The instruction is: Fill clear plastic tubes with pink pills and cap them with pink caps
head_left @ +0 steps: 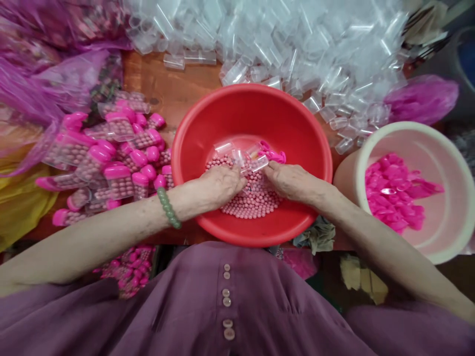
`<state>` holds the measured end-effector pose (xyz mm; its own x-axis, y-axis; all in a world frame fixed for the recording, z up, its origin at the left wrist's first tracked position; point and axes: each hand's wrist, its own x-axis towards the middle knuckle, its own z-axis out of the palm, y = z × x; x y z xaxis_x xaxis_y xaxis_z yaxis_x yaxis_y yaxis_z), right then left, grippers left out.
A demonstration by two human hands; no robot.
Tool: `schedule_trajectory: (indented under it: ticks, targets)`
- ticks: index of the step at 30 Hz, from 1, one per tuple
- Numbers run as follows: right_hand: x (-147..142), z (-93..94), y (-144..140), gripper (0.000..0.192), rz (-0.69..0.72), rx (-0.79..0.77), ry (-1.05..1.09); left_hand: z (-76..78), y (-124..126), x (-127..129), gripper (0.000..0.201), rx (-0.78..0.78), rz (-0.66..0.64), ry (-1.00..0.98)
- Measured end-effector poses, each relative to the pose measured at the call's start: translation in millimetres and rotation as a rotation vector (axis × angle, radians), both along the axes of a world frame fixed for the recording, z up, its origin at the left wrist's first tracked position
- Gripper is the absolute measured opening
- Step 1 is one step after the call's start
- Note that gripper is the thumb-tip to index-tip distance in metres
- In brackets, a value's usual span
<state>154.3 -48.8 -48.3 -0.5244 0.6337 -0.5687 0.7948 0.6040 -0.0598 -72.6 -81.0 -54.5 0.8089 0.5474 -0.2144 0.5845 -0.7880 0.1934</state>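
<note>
In a red plastic basin (252, 232) lie many small pink beads (252, 205), several clear plastic tubes (223, 147) and a few bright pink caps (275, 154). My right hand (293, 184) reaches in from the right, thumb and fingers closed on the end of a clear tube (259, 163) just above the beads. My left hand (222, 185), with a green bead bracelet (168, 208) at its wrist, is low over the beads. Its fingers are curled near the tube's other end; what they hold is hidden.
Bead-filled containers with pink tops (120, 173) are heaped left of the basin. Behind it spreads a large pile of clear tubes (278, 39). A white bucket (404, 129) at right holds pink caps (395, 190). Purple plastic bags (70, 74) lie at the far left.
</note>
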Motion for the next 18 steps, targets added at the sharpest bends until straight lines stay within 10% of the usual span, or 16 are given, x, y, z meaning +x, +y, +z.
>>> schedule_trajectory:
  ticks: [7, 18]
  targets:
    - [-12, 31.4, 29, 0.030, 0.058, 0.190, -0.028, 8.8, -16, -4, 0.023, -0.146, -0.013, -0.096]
    - [-75, -0.6, 74, 0.032, 0.318, 0.311, -0.179, -5.6, -50, -13, 0.031, -0.007, 0.091, -0.470]
